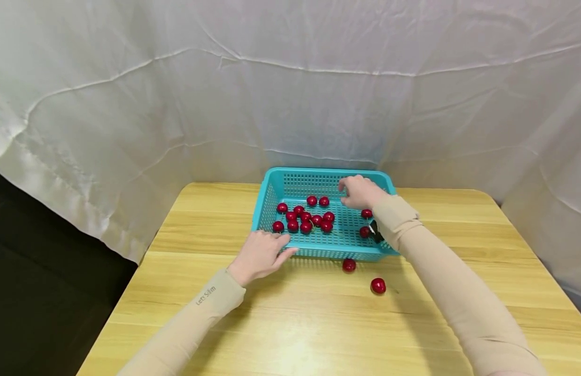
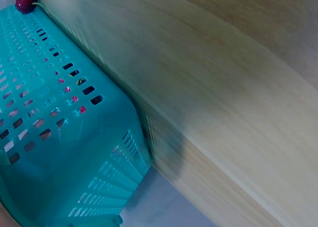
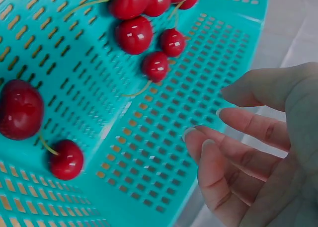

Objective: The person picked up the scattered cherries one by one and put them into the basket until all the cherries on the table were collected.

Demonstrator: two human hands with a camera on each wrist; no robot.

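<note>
A turquoise perforated plastic basket (image 1: pixel 325 172) stands toward the back of the table with several red cherries (image 1: pixel 306 227) inside, mostly on its left half. My left hand (image 1: pixel 258 257) holds the near-left part of its rim, thumb along the front. In the left wrist view the basket's corner (image 2: pixel 74 137) fills the left side, and the hand is nearly out of frame. Over the basket's right half is my right hand (image 1: pixel 362 192), its fingers loosely bent around nothing. In the right wrist view that hand (image 3: pixel 258 147) is apart from the cherries (image 3: pixel 155 66).
Two loose cherries lie on the wooden table (image 1: pixel 318 324) in front of the basket, one (image 1: pixel 348 265) close to its front wall and one (image 1: pixel 378 286) nearer me. A pale cloth (image 1: pixel 290 104) hangs behind the table. Dark fabric (image 1: pixel 46 287) is at the left.
</note>
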